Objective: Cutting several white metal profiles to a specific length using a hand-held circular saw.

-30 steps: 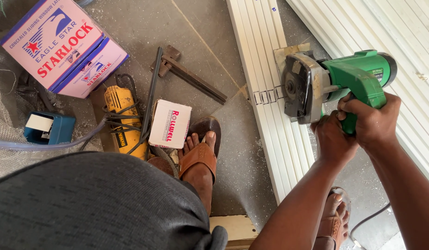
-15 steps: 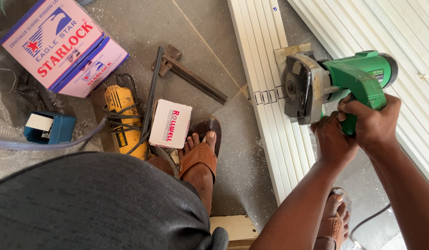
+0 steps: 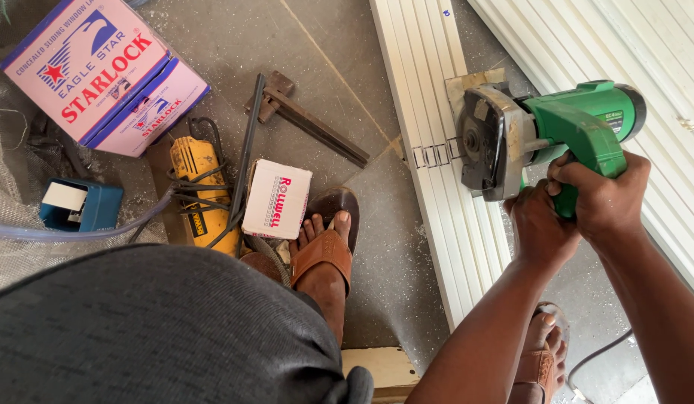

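A green circular saw (image 3: 556,131) with a grey blade guard rests on a long white ribbed profile (image 3: 429,97) lying on the floor. My right hand (image 3: 605,198) grips the saw's green handle. My left hand (image 3: 538,228) holds the saw just below the guard, next to the right hand. Small rectangular slots are marked or cut in the profile beside the blade guard.
More white profiles (image 3: 646,67) lie at the right. A pink box (image 3: 100,75), a yellow power tool (image 3: 197,187) with black cord, a small white box (image 3: 276,198), a metal square (image 3: 309,123) and a blue case (image 3: 81,206) sit at left. My sandalled foot (image 3: 324,254) stands near them.
The saw and both hands have shifted very slightly; nothing else has moved.
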